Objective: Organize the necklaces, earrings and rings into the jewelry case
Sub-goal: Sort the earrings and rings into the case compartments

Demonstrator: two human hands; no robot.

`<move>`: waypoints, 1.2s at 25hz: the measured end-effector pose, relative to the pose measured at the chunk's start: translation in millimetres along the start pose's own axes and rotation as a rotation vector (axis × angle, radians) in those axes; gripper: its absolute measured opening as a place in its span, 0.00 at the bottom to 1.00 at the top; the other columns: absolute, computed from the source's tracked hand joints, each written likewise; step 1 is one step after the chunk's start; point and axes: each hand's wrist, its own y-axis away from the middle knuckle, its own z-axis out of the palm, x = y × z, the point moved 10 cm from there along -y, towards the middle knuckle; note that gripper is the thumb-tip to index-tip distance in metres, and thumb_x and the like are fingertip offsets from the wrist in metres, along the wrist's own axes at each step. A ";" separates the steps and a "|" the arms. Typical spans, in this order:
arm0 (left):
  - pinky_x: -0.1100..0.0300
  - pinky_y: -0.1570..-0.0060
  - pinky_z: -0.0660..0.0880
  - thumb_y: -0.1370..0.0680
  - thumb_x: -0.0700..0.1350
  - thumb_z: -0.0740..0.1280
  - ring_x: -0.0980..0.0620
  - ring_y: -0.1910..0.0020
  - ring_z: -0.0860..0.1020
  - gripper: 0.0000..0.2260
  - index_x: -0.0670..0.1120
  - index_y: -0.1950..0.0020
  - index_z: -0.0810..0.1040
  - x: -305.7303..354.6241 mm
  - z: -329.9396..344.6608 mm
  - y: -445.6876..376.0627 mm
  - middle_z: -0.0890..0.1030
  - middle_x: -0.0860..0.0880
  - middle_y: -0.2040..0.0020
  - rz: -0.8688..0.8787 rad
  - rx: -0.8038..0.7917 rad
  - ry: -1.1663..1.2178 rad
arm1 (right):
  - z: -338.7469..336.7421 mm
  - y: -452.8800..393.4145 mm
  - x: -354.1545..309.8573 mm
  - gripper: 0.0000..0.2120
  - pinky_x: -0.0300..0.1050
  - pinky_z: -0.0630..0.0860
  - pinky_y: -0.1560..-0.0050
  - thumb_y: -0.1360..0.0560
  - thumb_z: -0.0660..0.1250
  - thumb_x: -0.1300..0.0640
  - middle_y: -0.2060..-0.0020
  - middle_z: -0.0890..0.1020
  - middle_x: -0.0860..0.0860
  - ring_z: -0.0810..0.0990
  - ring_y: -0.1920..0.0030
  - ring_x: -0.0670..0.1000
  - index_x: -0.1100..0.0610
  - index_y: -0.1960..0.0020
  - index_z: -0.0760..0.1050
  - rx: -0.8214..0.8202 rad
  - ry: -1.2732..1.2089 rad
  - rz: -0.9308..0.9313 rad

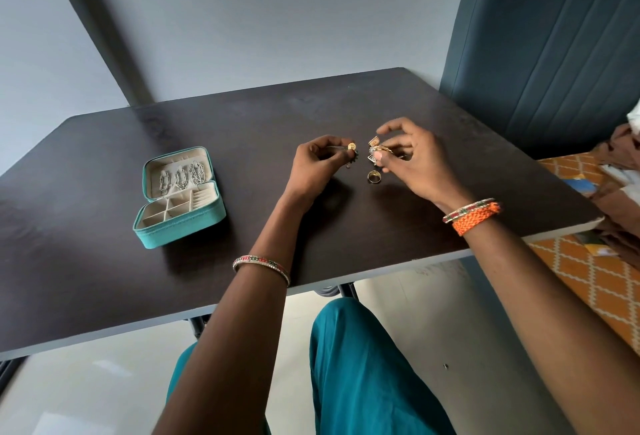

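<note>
**A:** What is on the dark table [433,129] right now?

**B:** At the left sits a teal jewelry case [180,207], lid open. Silver chain necklaces [181,175] hang inside the raised lid. The compartments in its base look bare from this angle. Well to the right of the case, near the table's middle, both hands work over a small heap of jewelry.

**A:** What are the hands doing?

**B:** The left hand [320,161] has its fingers curled, pinching a small gold earring [352,146] at the fingertips. The right hand [412,157] pinches a cluster of small gold and silver pieces [375,150] between thumb and fingers; I cannot tell how many, or exactly which kind. A gold ring [374,176] lies loose on the table just in front of the right hand, touched by neither hand.

**A:** So which step is this?

**B:** Judging by the necklaces already hung, this looks like the earring and ring stage: sorting pieces apart before storing them.

**A:** And next?

**B:** Probably carrying the pinched earring left across the table to the case, keeping a firm pinch on something so small, and setting it into one compartment.
</note>
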 end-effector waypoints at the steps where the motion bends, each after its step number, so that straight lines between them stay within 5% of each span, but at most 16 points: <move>1: 0.73 0.64 0.70 0.26 0.34 0.69 0.63 0.69 0.77 0.05 0.41 0.52 0.80 -0.7 -3.9 2.9 0.81 0.51 0.65 -0.013 0.047 0.027 | 7.7 -1.2 -4.9 0.06 0.41 0.80 0.63 0.28 0.71 0.63 0.61 0.84 0.50 0.83 0.63 0.48 0.57 0.52 0.77 0.005 -0.001 -0.010; 6: 0.64 0.59 0.74 0.26 0.35 0.67 0.59 0.66 0.78 0.04 0.42 0.55 0.80 -23.7 -79.9 32.2 0.81 0.48 0.64 -0.075 0.575 0.255 | 73.1 -22.0 -23.2 0.06 0.49 0.82 0.63 0.29 0.72 0.62 0.64 0.82 0.51 0.81 0.65 0.52 0.53 0.60 0.78 -0.121 -0.038 0.005; 13: 0.64 0.65 0.79 0.22 0.32 0.62 0.56 0.68 0.81 0.07 0.42 0.55 0.75 -27.7 -91.8 42.9 0.79 0.46 0.65 -0.117 0.531 0.634 | 118.5 -34.3 -33.2 0.10 0.43 0.80 0.60 0.31 0.72 0.66 0.61 0.81 0.52 0.81 0.63 0.49 0.53 0.63 0.75 0.013 0.041 -0.051; 23: 0.65 0.64 0.79 0.22 0.30 0.61 0.58 0.71 0.79 0.08 0.41 0.56 0.74 -27.8 -96.2 44.0 0.77 0.45 0.64 -0.100 0.591 0.633 | 120.0 -24.8 -45.5 0.05 0.28 0.75 0.58 0.32 0.69 0.66 0.59 0.80 0.50 0.79 0.60 0.41 0.60 0.60 0.82 0.041 0.006 -0.142; 30: 0.65 0.62 0.78 0.22 0.30 0.62 0.58 0.69 0.79 0.08 0.42 0.56 0.75 -27.1 -95.2 44.1 0.78 0.47 0.64 -0.088 0.569 0.671 | 134.9 -28.3 -22.8 0.11 0.41 0.80 0.51 0.29 0.71 0.66 0.57 0.81 0.50 0.82 0.55 0.49 0.58 0.47 0.79 -0.084 -0.071 -0.001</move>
